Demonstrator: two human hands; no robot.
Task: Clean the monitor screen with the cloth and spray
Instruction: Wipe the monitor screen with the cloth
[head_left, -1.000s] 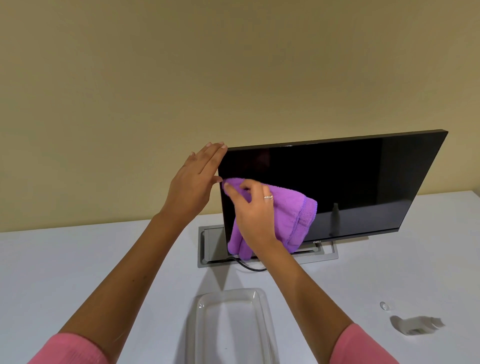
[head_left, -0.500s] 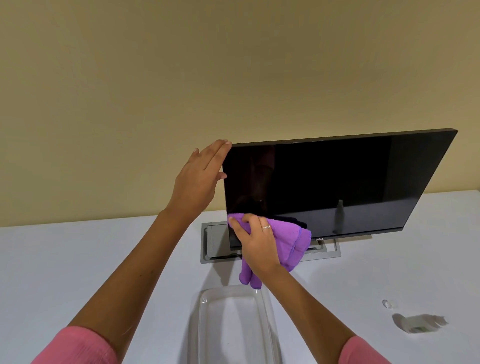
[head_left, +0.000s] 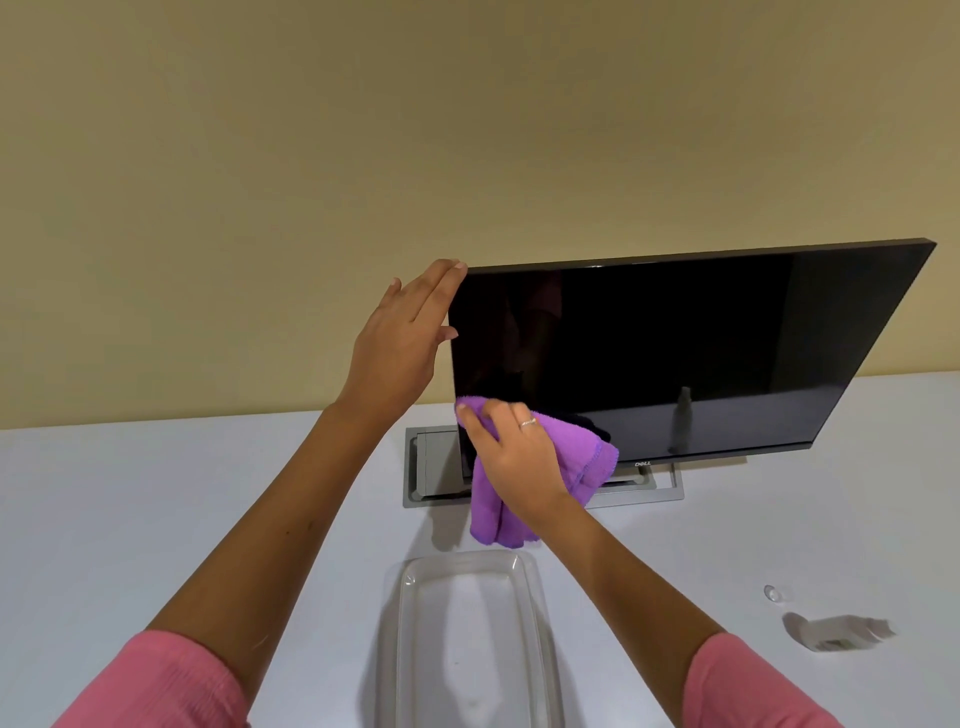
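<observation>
Wall (head_left: 467, 130): plain, matt beige-tan, unbroken across the upper frame, evenly lit. Table (head_left: 156, 493): white, smooth top, butted against the wall's foot, running the full width below it; soft shadows on its surface.

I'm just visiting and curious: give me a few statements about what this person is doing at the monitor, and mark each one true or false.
1. The right hand presses a purple cloth on the lower left part of the monitor screen. True.
2. The left hand holds a spray bottle. False: it rests with straight fingers on the monitor's upper left edge.
3. The screen is lit and shows a picture. False: it is dark.
4. A clear plastic tray lies on the white table in front of the monitor. True.
5. The cloth lies in the tray. False: it is under the right hand, against the screen.
</observation>
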